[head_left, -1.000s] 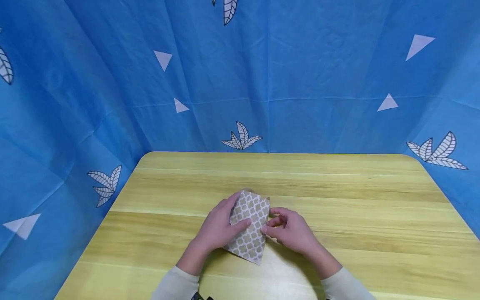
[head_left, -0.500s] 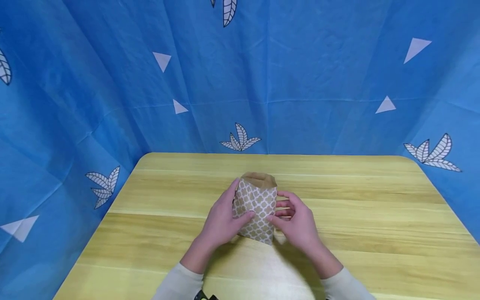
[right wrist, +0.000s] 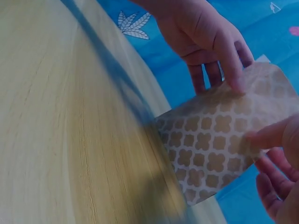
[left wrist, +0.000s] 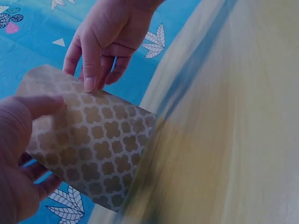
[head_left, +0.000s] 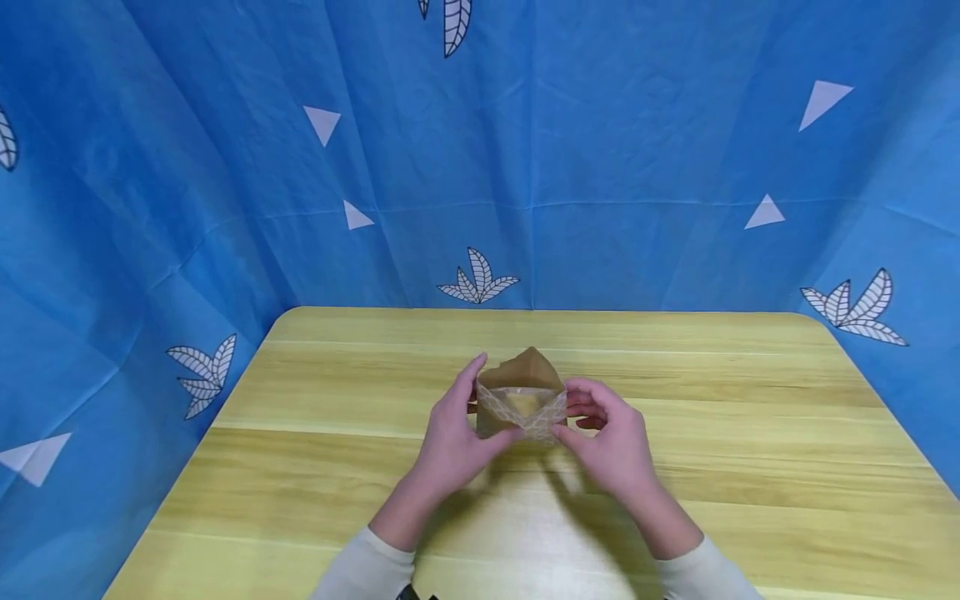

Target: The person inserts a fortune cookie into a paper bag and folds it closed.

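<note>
While both hands pinch it thumb against fingers, left hand (head_left: 450, 437) on its left side and right hand (head_left: 611, 437) on its right, the patterned paper bag (head_left: 522, 402) stands mouth-up. It sits mid wooden table (head_left: 750, 450), nearer the far edge, blue leaf-print cloth (head_left: 600, 167) behind. Brown paper, white quatrefoil lattice, mouth spread open.

Looks like a makeshift recording booth, not a lived-in room. Closed in on the far side and on the left and right by a creased blue cloth backdrop (head_left: 600, 150) printed with white triangles and leaf sprigs, hung as three walls. Furnished only with a pale yellow wood-grain table (head_left: 750, 433) with rounded far corners, pushed up close against the cloth.
</note>
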A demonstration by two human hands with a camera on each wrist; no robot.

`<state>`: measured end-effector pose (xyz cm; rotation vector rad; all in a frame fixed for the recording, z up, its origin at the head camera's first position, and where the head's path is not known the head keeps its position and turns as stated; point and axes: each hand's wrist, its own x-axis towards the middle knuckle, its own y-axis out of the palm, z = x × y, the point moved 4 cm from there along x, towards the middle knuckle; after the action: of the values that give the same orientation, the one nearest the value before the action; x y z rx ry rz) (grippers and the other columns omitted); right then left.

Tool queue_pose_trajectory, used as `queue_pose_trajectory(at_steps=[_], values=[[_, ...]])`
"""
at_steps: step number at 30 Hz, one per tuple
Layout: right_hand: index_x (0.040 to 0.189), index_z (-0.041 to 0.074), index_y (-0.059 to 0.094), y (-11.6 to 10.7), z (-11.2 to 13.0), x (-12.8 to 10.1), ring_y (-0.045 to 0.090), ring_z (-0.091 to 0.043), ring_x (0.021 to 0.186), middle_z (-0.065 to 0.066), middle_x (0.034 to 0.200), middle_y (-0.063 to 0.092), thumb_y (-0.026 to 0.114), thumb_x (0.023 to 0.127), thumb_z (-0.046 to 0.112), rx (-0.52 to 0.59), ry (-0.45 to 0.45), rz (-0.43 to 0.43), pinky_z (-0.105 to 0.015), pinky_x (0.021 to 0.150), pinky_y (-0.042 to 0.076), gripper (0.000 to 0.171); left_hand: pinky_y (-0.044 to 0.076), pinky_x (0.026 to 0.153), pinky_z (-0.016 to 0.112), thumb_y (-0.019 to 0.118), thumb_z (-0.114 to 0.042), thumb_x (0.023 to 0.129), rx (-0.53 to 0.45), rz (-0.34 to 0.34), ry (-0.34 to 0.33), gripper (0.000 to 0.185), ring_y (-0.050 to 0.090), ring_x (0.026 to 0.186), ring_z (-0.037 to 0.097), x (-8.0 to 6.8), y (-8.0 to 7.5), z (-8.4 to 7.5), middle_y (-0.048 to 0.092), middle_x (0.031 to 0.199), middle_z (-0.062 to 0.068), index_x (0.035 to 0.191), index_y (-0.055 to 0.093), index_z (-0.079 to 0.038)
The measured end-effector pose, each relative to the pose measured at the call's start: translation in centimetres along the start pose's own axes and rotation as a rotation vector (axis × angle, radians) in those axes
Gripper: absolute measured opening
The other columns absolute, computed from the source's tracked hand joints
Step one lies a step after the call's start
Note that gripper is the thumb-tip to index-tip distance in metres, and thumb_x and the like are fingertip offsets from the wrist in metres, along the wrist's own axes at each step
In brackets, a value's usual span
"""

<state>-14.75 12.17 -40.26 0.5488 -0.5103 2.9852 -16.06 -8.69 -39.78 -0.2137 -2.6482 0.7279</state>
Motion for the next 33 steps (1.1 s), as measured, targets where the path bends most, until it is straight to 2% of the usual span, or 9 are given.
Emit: queue_pose_trajectory(at_steps=[3,6,10,15,18,26,29,33], values=[[0.115,0.007,0.069,0.0,-0.1,0.0,0.067,-0.018,0.088,-0.001,0.097,0.071,0.088,0.070,-0.006,-0.019,-0.049,0.019,-0.042,0.077,0.057,0.051,0.048,0.096,0.038,0.090,-0.022,0.076,-0.102,0.010,-0.006,0.098,0.057,0.113,0.014,0.0,0.1,0.2,0.060,0.127,-0.002,0.156,0.033,-0.021],[0.120,0.009,0.068,0.2,0.0,0.1,0.065,-0.019,0.097,0.001,0.107,0.070,0.090,0.069,-0.002,0.006,-0.099,0.059,-0.043,0.081,0.056,0.057,0.045,0.098,0.044,0.090,-0.024,0.077,-0.215,0.022,0.000,0.095,0.056,0.115,0.014,0.0,0.2,0.2,0.061,0.128,-0.005,0.154,0.034,-0.029],[0.127,0.011,0.065,0.5,0.0,0.3,0.064,-0.021,0.104,-0.001,0.116,0.068,0.091,0.070,0.002,0.088,-0.117,0.101,-0.039,0.088,0.053,0.063,0.047,0.093,0.046,0.088,-0.019,0.078,-0.306,0.021,0.026,0.090,0.057,0.112,0.017,0.1,0.4,0.2,0.061,0.128,-0.003,0.153,0.038,-0.029],[0.123,0.006,0.065,0.8,-0.1,0.6,0.067,-0.021,0.099,-0.006,0.110,0.070,0.087,0.075,-0.001,0.193,-0.071,0.096,-0.030,0.089,0.052,0.053,0.051,0.084,0.040,0.084,-0.015,0.083,-0.318,-0.008,0.032,0.078,0.059,0.105,0.019,0.1,0.7,0.2,0.063,0.124,-0.001,0.150,0.044,-0.025],[0.118,0.002,0.066,0.9,-0.1,0.8,0.069,-0.021,0.091,-0.009,0.102,0.072,0.085,0.076,-0.003,0.243,-0.063,0.080,-0.030,0.087,0.053,0.046,0.052,0.082,0.039,0.082,-0.013,0.085,-0.322,-0.031,0.035,0.072,0.060,0.104,0.019,0.2,0.8,0.1,0.064,0.122,0.001,0.148,0.047,-0.021],[0.109,0.003,0.069,1.1,0.0,1.0,0.068,-0.021,0.077,-0.008,0.090,0.071,0.085,0.076,-0.002,0.254,-0.047,0.033,-0.034,0.073,0.056,0.037,0.051,0.076,0.040,0.080,-0.004,0.084,-0.320,-0.086,0.026,0.067,0.063,0.098,0.021,0.6,0.9,0.0,0.069,0.116,0.002,0.144,0.050,-0.007],[0.108,0.003,0.069,1.1,0.0,1.0,0.068,-0.020,0.076,-0.008,0.088,0.071,0.084,0.077,-0.001,0.255,-0.039,0.017,-0.032,0.071,0.057,0.035,0.052,0.076,0.038,0.079,0.001,0.084,-0.320,-0.101,0.007,0.065,0.065,0.096,0.022,0.6,0.6,-0.7,0.070,0.113,0.007,0.142,0.051,-0.001],[0.118,0.004,0.064,1.2,0.0,1.1,0.067,-0.020,0.075,-0.009,0.088,0.071,0.083,0.078,-0.002,0.277,-0.031,0.005,-0.029,0.067,0.056,0.045,0.049,0.066,0.032,0.077,0.002,0.085,-0.322,-0.118,-0.036,0.060,0.063,0.086,0.017,0.5,0.0,-2.3,0.071,0.106,0.010,0.140,0.052,0.000]])
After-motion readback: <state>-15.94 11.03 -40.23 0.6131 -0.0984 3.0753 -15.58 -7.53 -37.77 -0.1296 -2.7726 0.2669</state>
